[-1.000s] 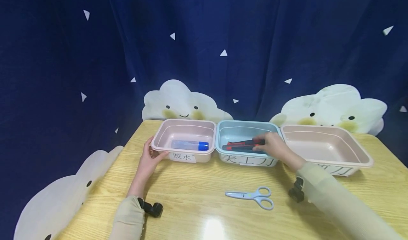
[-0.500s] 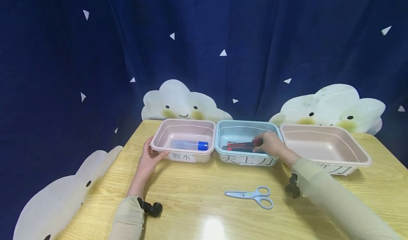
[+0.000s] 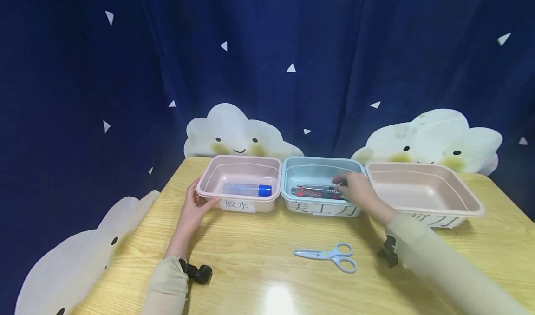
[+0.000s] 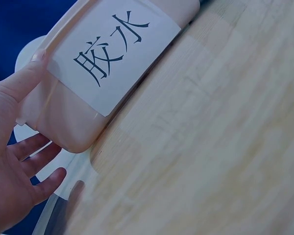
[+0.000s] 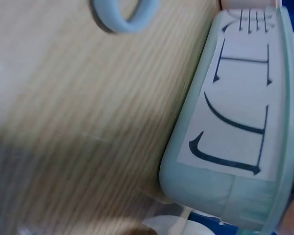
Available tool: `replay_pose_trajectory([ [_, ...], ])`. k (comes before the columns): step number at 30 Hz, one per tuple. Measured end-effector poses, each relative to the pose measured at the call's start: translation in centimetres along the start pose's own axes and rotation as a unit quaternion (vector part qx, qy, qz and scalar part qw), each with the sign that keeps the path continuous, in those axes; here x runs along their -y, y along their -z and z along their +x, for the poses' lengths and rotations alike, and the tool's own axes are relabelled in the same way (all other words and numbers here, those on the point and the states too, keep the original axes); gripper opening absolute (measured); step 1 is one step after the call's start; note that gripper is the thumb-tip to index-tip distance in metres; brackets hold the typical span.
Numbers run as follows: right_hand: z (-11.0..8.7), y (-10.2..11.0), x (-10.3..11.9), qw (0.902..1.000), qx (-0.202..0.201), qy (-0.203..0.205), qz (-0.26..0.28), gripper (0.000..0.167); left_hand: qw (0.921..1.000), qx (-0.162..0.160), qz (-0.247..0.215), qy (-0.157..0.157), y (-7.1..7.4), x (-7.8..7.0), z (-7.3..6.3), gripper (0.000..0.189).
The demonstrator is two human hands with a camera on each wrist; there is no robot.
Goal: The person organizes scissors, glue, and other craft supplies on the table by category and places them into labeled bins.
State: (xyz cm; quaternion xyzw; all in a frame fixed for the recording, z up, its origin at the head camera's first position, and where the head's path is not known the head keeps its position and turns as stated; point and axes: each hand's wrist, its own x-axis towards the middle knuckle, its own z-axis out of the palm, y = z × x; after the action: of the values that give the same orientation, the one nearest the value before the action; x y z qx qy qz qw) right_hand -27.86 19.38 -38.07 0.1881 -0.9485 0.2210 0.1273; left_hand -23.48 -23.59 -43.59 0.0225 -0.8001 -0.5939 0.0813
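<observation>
My left hand (image 3: 196, 210) holds the front left corner of the pink bin (image 3: 251, 206), thumb on its front rim and fingers around the side. Inside that bin lies a clear glue bottle with a blue cap (image 3: 264, 190). Over the right end of the blue bin (image 3: 322, 160) is my right hand (image 3: 355, 189), fingers slightly parted just above the handle ends of red-and-black box cutters (image 3: 311, 192) lying on the bin floor. The right wrist view shows mostly the blue bin's labelled front (image 5: 235, 112), with a little of the hand at the right edge.
Light blue scissors (image 3: 326, 254) lie on the wooden table (image 3: 242, 278) in front of the bins. A beige bin (image 3: 422, 185) stands to the right, in line with the other two. Behind the table hangs a dark blue curtain (image 3: 259, 73) with white cloud shapes.
My right hand has lowered a box cutter into the blue bin and let go of it. The left hand keeps its place on the pink bin.
</observation>
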Motion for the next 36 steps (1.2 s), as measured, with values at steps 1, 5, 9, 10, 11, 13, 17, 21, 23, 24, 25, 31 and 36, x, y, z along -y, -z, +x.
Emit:
replay_pose_trajectory([
  [1, -0.3, 0.1, 0.1, 0.9999, -0.01, 0.007, 0.001, 0.013, 1.0, 0.0, 0.001, 0.0, 0.0, 0.0, 0.0, 0.087],
  [5, -1.6, 0.7, 0.8, 0.9991, -0.034, 0.02, 0.016, 0.011, 1.0, -0.001, 0.0, -0.004, -0.1, -0.1, 0.0, 0.087],
  [9, -3.1, 1.1, 1.7, 0.9978, -0.044, 0.019, 0.045, 0.01, 0.9999, 0.0, -0.005, -0.013, -0.1, -0.2, -0.1, 0.085],
  [10, -3.4, 1.1, 1.9, 0.9972, -0.05, 0.027, 0.049, 0.009, 0.9999, -0.001, -0.007, -0.015, -0.1, -0.3, -0.1, 0.085],
  [11, -3.8, 1.1, 2.2, 0.9964, -0.056, 0.036, 0.054, 0.009, 0.9999, -0.003, -0.007, -0.015, -0.1, -0.3, -0.2, 0.085],
  [13, -4.4, 1.0, 2.6, 0.9939, -0.072, 0.063, 0.054, 0.01, 0.9998, -0.007, -0.005, -0.016, 0.0, -0.4, -0.2, 0.085],
  [17, -5.7, 0.6, 3.2, 0.9878, -0.11, 0.104, 0.04, 0.011, 0.9999, -0.006, 0.001, -0.009, 0.1, -0.3, -0.2, 0.086],
  [21, -6.8, 0.3, 3.4, 0.9868, -0.113, 0.111, 0.034, 0.012, 1.0, -0.001, -0.003, -0.008, -0.1, -0.3, -0.1, 0.087],
  [23, -7.2, 0.0, 3.5, 0.9881, -0.097, 0.113, 0.039, 0.013, 0.9999, 0.0, -0.007, -0.008, -0.1, -0.3, -0.1, 0.087],
  [24, -7.5, -0.2, 3.5, 0.9893, -0.084, 0.113, 0.04, 0.014, 0.9999, -0.001, -0.008, -0.008, -0.1, -0.4, -0.1, 0.087],
  [25, -7.7, -0.4, 3.6, 0.9903, -0.069, 0.113, 0.04, 0.015, 0.9999, 0.0, -0.008, -0.008, -0.1, -0.4, -0.1, 0.087],
  [31, -9.2, -1.5, 4.0, 0.9914, 0.048, 0.106, 0.06, 0.023, 0.9999, 0.003, -0.01, -0.004, 0.0, -0.5, -0.2, 0.086],
  [36, -9.9, -2.1, 4.4, 0.9845, 0.118, 0.102, 0.08, 0.035, 1.0, 0.006, -0.007, 0.0, 0.0, -0.6, -0.3, 0.086],
])
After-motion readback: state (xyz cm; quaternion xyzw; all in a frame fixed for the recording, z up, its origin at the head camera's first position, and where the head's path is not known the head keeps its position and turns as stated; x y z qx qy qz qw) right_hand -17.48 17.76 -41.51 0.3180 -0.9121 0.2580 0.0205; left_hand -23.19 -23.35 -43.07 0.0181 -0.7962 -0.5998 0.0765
